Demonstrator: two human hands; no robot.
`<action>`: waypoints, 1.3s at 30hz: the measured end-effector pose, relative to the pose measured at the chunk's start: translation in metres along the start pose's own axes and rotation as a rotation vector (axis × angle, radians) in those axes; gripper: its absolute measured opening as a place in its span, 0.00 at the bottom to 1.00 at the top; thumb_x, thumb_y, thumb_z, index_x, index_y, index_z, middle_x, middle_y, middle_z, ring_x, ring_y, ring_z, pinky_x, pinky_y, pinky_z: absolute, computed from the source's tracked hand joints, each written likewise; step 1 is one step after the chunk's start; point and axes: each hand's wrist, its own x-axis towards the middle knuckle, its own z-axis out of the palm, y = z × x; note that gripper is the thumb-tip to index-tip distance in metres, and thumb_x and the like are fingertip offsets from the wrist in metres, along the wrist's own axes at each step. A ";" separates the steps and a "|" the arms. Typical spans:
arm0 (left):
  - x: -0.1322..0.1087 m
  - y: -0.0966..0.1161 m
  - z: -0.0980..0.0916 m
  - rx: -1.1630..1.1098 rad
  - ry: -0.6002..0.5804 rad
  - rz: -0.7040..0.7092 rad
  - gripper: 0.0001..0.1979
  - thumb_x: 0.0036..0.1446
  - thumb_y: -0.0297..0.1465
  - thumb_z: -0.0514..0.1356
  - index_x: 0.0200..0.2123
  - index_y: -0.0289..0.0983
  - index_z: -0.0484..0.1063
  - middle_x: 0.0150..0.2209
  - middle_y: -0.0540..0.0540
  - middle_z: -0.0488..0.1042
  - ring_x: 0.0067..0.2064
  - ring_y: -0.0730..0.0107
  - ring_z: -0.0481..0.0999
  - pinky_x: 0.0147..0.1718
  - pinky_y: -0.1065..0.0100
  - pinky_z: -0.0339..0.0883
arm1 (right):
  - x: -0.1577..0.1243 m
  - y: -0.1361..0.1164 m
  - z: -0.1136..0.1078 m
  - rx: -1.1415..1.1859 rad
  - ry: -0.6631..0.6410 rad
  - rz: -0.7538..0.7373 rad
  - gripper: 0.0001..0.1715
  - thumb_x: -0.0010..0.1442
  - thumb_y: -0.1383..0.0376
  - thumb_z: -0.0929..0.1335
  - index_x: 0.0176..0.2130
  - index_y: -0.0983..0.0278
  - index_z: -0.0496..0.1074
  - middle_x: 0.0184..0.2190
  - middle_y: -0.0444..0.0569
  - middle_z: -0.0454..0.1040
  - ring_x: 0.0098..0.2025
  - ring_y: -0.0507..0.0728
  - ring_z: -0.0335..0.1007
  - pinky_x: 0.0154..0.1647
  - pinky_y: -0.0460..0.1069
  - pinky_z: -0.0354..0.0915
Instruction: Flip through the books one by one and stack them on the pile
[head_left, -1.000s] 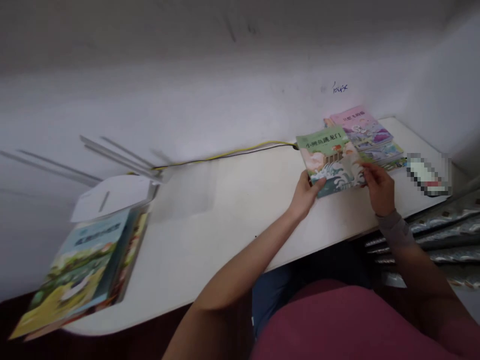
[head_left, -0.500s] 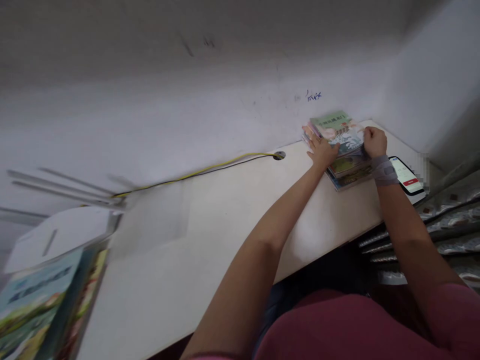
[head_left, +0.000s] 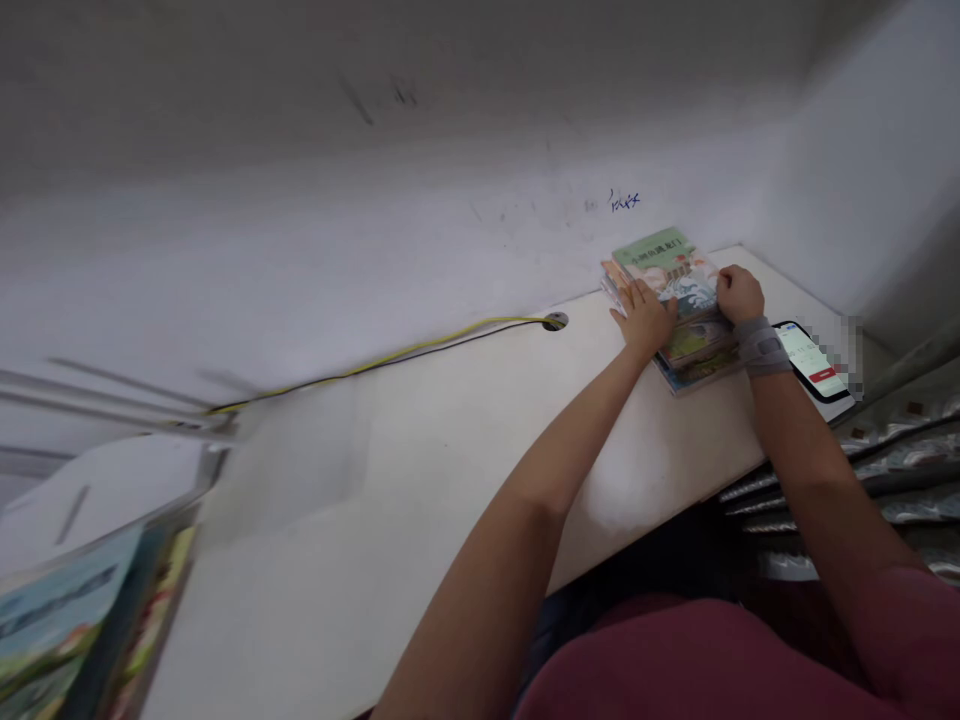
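Note:
At the right end of the desk lies a stack of thin picture books (head_left: 703,366). On top is a green-covered picture book (head_left: 664,262) with white waves and dark lettering, set farther back than those under it. Its left side is touched by my left hand (head_left: 646,318), fingers spread, thumb across the cover's lower part. My right hand (head_left: 740,294) is closed at the book's right edge, its fingertips mostly hidden. A grey band (head_left: 763,346) wraps my right wrist.
Right of the stack lies a lit phone (head_left: 814,365). Yellow and black cables (head_left: 450,338) run along the wall to a desk hole (head_left: 556,321). More books (head_left: 64,630) stand at the lower left near a white holder (head_left: 112,480). Shelving with wrapped items (head_left: 900,460) borders the right.
The camera view has shifted slightly. Both hands stay at the top book, which now looks sharper; its position on the stack is nearly the same.

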 end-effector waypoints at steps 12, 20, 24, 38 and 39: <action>0.000 -0.003 0.001 -0.023 0.003 0.005 0.38 0.62 0.48 0.46 0.68 0.29 0.45 0.69 0.35 0.45 0.70 0.45 0.40 0.62 0.39 0.39 | -0.015 -0.011 -0.025 -0.180 -0.102 -0.056 0.23 0.64 0.62 0.57 0.47 0.66 0.74 0.42 0.61 0.73 0.43 0.64 0.69 0.43 0.58 0.63; -0.013 -0.016 -0.028 -0.086 0.048 0.122 0.36 0.65 0.48 0.45 0.68 0.32 0.43 0.70 0.33 0.43 0.69 0.48 0.46 0.60 0.41 0.51 | -0.029 -0.038 -0.052 -0.126 0.076 -0.244 0.30 0.66 0.54 0.56 0.57 0.71 0.64 0.60 0.70 0.60 0.62 0.71 0.53 0.56 0.68 0.52; -0.060 -0.064 -0.057 0.060 0.161 0.422 0.29 0.63 0.38 0.54 0.65 0.36 0.54 0.69 0.36 0.47 0.69 0.50 0.46 0.62 0.44 0.50 | -0.070 -0.086 -0.054 0.139 0.167 -0.568 0.31 0.66 0.52 0.55 0.58 0.69 0.62 0.59 0.65 0.63 0.62 0.65 0.56 0.59 0.63 0.55; -0.173 -0.341 -0.167 0.406 0.278 -0.331 0.23 0.58 0.28 0.54 0.57 0.31 0.64 0.63 0.32 0.60 0.64 0.48 0.59 0.58 0.50 0.59 | -0.182 -0.164 0.047 -0.010 -0.499 -0.993 0.36 0.67 0.50 0.55 0.62 0.74 0.59 0.64 0.68 0.57 0.67 0.68 0.51 0.62 0.64 0.52; -0.175 -0.349 -0.172 0.417 0.276 -0.382 0.24 0.59 0.29 0.55 0.58 0.31 0.63 0.64 0.31 0.59 0.64 0.47 0.59 0.58 0.49 0.60 | -0.182 -0.162 0.048 0.007 -0.479 -1.003 0.36 0.67 0.51 0.55 0.62 0.74 0.60 0.64 0.67 0.58 0.66 0.68 0.52 0.62 0.64 0.52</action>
